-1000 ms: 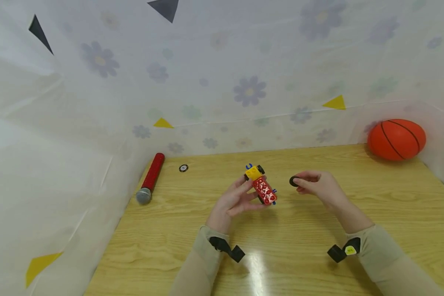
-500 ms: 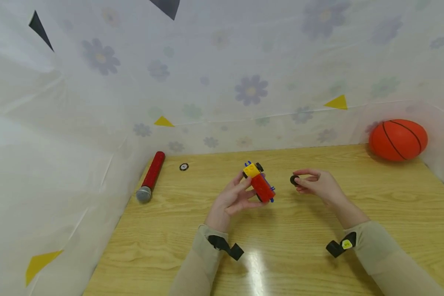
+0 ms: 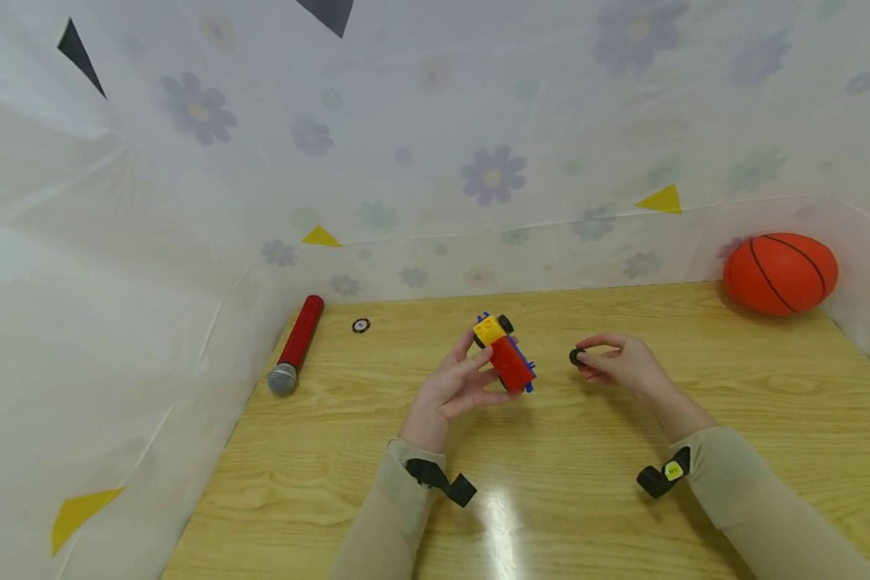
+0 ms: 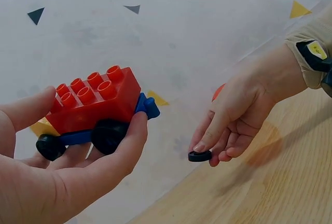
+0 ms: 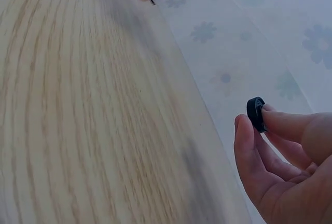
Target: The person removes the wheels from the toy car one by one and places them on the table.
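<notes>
A toy car (image 3: 511,364) of building bricks is held above the table by my left hand (image 3: 453,391), between thumb and fingers. It has a studded red brick (image 4: 98,97), a yellow brick (image 3: 489,329) at its far end, a blue base and black wheels (image 4: 109,136). A blue peg sticks out on its right side near the rear. To the right of the car, my right hand (image 3: 627,366) pinches a small black wheel (image 5: 255,114) between thumb and fingertips. A gap separates this wheel from the car. My left fingers hide part of the car's underside.
On the wooden table (image 3: 551,491), a red microphone (image 3: 302,334) lies at the left edge, with a small round black-and-white disc (image 3: 361,325) beside it. An orange-red ball with black lines (image 3: 780,274) is at the back right. Flower-patterned sheeting (image 3: 420,161) encloses the table.
The toy car has tilted in my left hand and shifted slightly left and away; the glare on its red brick is gone. My right hand has barely moved, still pinching the wheel.
</notes>
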